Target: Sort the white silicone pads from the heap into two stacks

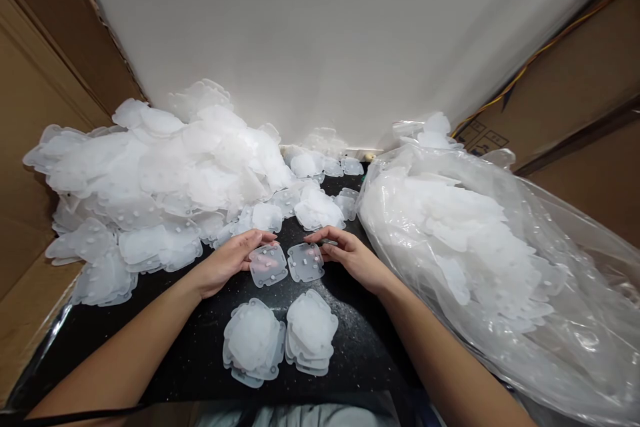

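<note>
Two small translucent silicone pads lie side by side on the black table (190,347). My left hand (227,262) rests at the left pad (269,264), fingers curled round its upper edge and touching it. My right hand (350,255) holds the right pad (306,262) the same way from the other side. Closer to me stand two short stacks of the same pads, a left stack (253,340) and a right stack (311,331).
A big loose heap of white pads (165,180) fills the table's left and back. A clear plastic bag (475,247) full of pads lies on the right. Cardboard walls (30,147) flank both sides; a white wall stands behind.
</note>
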Demonstrator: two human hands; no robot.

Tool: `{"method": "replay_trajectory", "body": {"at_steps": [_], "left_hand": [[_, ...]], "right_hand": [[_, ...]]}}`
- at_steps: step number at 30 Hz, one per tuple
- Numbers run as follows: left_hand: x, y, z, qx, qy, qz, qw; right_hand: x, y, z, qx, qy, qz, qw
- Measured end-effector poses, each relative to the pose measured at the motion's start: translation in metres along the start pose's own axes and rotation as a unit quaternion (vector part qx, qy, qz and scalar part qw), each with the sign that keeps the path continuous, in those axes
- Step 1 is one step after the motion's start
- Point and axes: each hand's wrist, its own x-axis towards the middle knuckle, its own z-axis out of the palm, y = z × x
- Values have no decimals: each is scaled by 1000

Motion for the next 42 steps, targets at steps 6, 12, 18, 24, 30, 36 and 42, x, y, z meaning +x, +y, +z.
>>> {"method": "replay_trajectory", "body": {"at_steps": [6,12,18,24,30,36,42], "left_hand": [[-1,-2,-1,23,-7,25,999],[-1,-1,-1,38,-14,37,999],[0,-2,-2,44,-19,39,998],[-3,-1,-6,54,-57,44,996],[-3,-3,-6,137,-83,105,981],[1,-3,-6,204,24,145,968],[0,-3,-5,79,13,79,994]], "right_hand": [[-2,-3,1,-4,-18,-13,1000],[-2,-5,1,-8,-14,-8,1000],[-2,-3,-3,-20,-59,-21,998],[-2,3,-3,-129,-90,-67,985],[-2,-3,1,-255,-19,-123,959],[-4,-4,6,56,-22,9,998],[-1,0,7,217,-76,117,966]]}}
